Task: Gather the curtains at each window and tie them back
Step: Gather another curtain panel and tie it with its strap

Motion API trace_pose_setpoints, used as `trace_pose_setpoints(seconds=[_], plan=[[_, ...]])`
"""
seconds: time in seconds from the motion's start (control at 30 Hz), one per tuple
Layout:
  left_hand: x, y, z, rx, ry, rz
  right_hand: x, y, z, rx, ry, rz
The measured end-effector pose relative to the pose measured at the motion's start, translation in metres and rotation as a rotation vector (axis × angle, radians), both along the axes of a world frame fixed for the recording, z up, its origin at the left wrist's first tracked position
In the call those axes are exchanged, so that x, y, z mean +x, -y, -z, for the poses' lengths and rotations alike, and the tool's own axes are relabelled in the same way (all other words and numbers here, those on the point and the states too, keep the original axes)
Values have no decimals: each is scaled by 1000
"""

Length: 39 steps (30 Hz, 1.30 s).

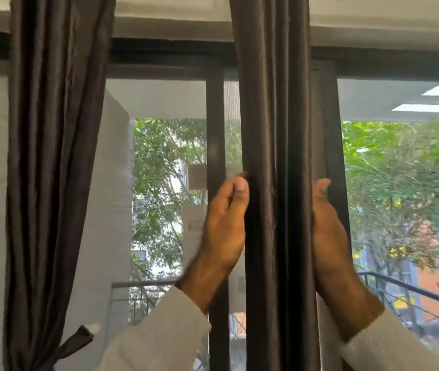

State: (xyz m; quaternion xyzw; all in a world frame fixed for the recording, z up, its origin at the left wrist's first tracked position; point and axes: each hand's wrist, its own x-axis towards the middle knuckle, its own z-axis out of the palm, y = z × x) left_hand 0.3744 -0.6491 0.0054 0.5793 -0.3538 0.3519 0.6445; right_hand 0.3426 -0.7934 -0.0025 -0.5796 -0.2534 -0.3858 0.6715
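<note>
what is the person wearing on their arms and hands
Both arms wear long, light grey sleeves of finely ribbed knit, the left sleeve and right sleeve ending at the wrists. The left hand and right hand are bare: no gloves, rings or watch visible.

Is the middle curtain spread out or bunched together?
Bunched. The middle curtain hangs as a narrow column of tight folds, pressed between the left hand and right hand, with window glass showing on either side.
</note>
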Motion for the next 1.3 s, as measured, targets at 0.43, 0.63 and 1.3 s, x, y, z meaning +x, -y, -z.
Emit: trace_pose_setpoints(seconds=[0.43,0.63,1.3], plan=[[18,-41,70,-29,-380,259,27,48,83,-73,-227,-32],[36,-54,74,-127,-271,-329,56,85,83,21,-303,322],[-12,-7,105,298,8,-569,30,41,129,-572,437,772]])
